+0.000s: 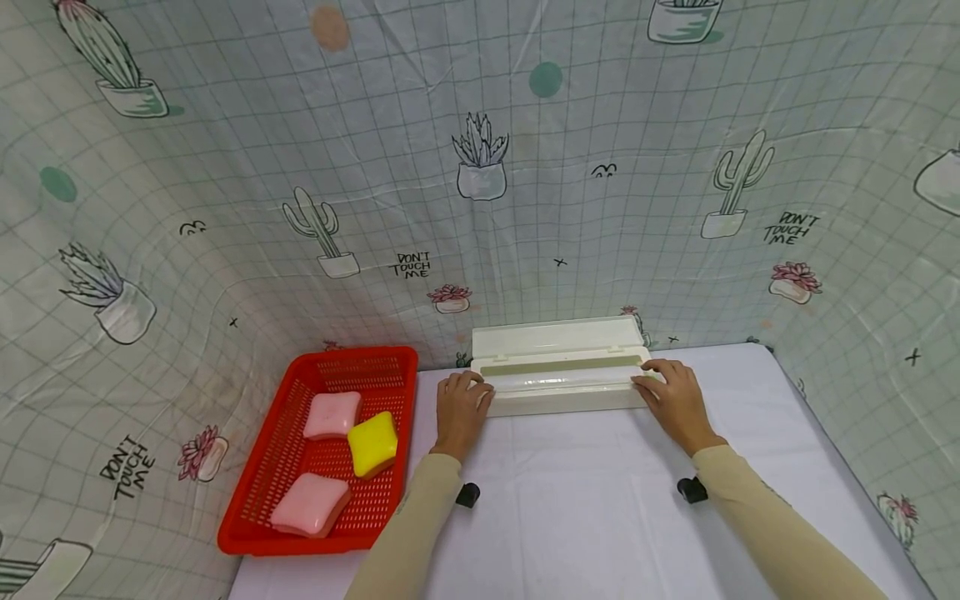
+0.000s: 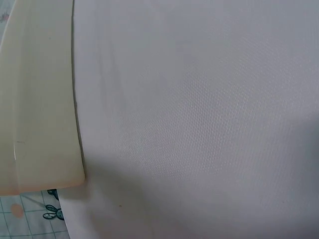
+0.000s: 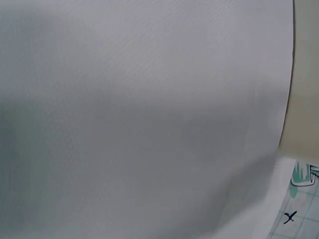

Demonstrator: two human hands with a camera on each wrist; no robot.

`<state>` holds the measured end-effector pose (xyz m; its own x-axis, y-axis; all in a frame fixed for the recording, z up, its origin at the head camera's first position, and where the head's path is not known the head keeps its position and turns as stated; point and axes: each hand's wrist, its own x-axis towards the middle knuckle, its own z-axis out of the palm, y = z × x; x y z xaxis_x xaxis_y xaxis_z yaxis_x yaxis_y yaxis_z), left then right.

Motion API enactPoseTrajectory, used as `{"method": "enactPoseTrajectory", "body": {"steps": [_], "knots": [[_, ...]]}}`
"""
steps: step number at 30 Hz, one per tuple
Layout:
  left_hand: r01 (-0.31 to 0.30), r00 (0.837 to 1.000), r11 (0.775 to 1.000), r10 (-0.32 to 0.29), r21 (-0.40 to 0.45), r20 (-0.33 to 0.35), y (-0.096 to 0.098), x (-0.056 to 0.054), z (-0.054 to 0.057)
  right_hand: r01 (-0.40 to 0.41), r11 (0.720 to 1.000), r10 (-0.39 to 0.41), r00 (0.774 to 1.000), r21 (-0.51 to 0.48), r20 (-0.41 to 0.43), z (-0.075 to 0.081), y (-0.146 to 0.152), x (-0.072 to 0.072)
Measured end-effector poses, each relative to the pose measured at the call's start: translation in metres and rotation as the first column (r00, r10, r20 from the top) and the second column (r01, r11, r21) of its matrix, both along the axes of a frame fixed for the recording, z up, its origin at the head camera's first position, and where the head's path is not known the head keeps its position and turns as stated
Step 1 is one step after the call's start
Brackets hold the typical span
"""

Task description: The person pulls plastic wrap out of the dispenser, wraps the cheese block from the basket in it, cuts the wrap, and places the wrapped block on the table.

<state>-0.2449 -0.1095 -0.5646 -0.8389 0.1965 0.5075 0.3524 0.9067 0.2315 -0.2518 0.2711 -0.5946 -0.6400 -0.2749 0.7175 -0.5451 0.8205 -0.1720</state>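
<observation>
A long white plastic-wrap dispenser box (image 1: 562, 402) lies at the back of the table, its lid (image 1: 555, 337) raised. A roll of plastic wrap (image 1: 562, 378) lies lengthwise in its opening. At the roll's left end my left hand (image 1: 461, 408) holds it with curled fingers and thumb. My right hand (image 1: 675, 402) pinches the right end between thumb and forefinger. Fingertips partly cover both ends. In the left wrist view, one end of the box (image 2: 42, 109) shows at the left edge; the right wrist view has the other end (image 3: 306, 94). Neither wrist view includes the hands.
Left of my left arm stands a red plastic basket (image 1: 411, 400) with two pink sponge-like blocks (image 1: 311, 504) and a yellow one (image 1: 372, 444). A white cloth (image 1: 570, 517) covers the table. Behind hangs a cactus-print curtain (image 1: 525, 225). Black wrist cameras (image 1: 467, 495) sit beside both forearms.
</observation>
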Motion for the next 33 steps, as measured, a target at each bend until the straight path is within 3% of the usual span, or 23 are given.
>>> {"method": "enactPoseTrajectory", "body": {"steps": [13, 18, 29, 33], "knots": [[0.023, 0.999, 1.0, -0.022, 0.021, -0.038, -0.002, 0.001, 0.004, -0.034, 0.999, 0.035, 0.999, 0.024, -0.04, 0.004, 0.005, 0.0], [0.045, 0.994, 0.999, -0.046, -0.011, -0.099, -0.004, -0.002, 0.006, -0.056, 0.997, 0.061, 0.995, 0.06, -0.083, 0.01, 0.007, -0.004], [0.034, 0.985, 0.995, -0.05, -0.095, -0.166, -0.008, -0.012, 0.022, -0.05, 0.991, 0.07, 0.985, 0.126, -0.159, 0.029, 0.012, -0.013], [0.032, 0.988, 0.996, -0.045, -0.088, -0.147, -0.009, -0.014, 0.03, -0.041, 0.99, 0.064, 0.982, 0.132, -0.177, 0.038, 0.013, -0.015]]}}
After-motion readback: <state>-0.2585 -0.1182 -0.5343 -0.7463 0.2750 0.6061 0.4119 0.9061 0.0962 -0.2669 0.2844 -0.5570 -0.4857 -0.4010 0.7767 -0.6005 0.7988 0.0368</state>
